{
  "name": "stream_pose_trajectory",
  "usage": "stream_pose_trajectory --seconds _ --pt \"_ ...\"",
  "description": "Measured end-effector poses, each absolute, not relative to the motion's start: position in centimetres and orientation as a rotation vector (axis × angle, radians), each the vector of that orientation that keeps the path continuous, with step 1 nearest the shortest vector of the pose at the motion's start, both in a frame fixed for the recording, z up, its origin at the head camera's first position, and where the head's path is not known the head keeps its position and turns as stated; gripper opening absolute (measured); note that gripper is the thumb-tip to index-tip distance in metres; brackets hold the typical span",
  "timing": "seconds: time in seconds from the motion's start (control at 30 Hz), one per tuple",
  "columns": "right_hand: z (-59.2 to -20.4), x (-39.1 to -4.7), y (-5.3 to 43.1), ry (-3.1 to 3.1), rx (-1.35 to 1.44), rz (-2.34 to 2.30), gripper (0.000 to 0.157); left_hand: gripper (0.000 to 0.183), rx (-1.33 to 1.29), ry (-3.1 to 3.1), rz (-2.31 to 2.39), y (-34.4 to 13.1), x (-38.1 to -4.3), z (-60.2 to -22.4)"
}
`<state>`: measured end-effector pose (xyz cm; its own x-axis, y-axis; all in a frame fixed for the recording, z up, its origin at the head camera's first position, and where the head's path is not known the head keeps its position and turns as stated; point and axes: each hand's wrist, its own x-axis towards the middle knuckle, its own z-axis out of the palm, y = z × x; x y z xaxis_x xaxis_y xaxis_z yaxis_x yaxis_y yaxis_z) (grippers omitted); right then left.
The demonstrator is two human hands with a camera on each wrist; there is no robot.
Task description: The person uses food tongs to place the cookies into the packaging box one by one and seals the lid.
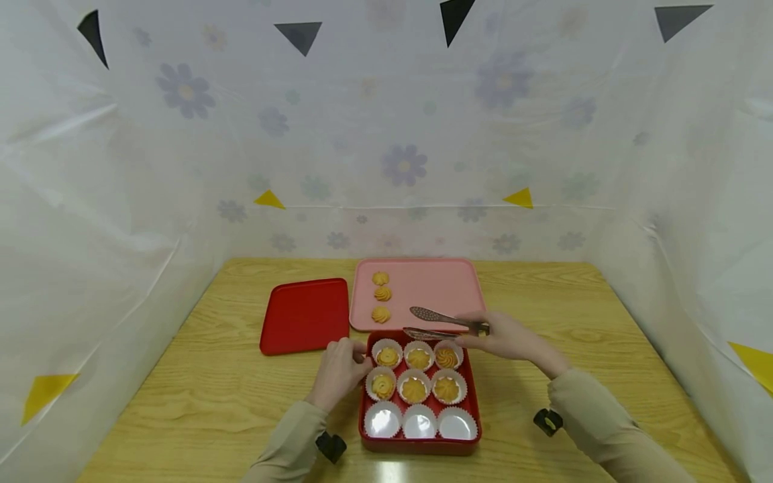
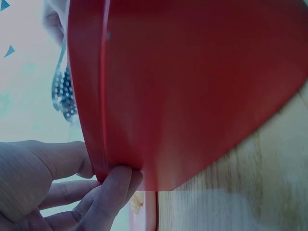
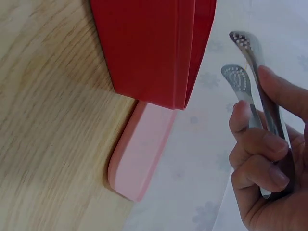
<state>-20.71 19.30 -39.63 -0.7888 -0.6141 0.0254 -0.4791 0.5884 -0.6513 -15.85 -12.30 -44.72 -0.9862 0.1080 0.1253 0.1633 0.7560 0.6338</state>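
Observation:
A red box holds rows of white paper cups. Piped cookies sit in the cups of the back and middle rows; the three front cups show their shiny white bottoms. At the box's left back corner, my left hand pinches the rim, thumb and fingers on either side of the wall in the left wrist view. My right hand grips metal tongs by the handles. The perforated tips of the tongs stand apart, over the box's back edge and the pink tray, with nothing between them.
Behind the box lies a pink tray with three cookies in a column at its left. A flat red lid lies left of the tray. Flower-print sheeting encloses the wooden table at the back and sides.

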Motion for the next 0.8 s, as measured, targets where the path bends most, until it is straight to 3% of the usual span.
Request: stream_pose_trajectory --seconds 0.4,0.53,0.8 --pt "-38.9 -22.9 16.7 2.643 -0.868 -0.847 0.011 0.005 -0.216 -2.874 -1.026 -12.3 -15.8 -44.5" --pt "-38.4 -23.5 15.7 2.642 -0.801 -0.799 0.013 0.006 -0.216 -2.877 -1.026 -12.3 -15.8 -44.5" --pt "-37.7 -25.2 13.4 2.667 -0.676 -0.639 0.03 0.005 -0.221 -2.87 -1.039 -12.4 -15.8 -44.5"
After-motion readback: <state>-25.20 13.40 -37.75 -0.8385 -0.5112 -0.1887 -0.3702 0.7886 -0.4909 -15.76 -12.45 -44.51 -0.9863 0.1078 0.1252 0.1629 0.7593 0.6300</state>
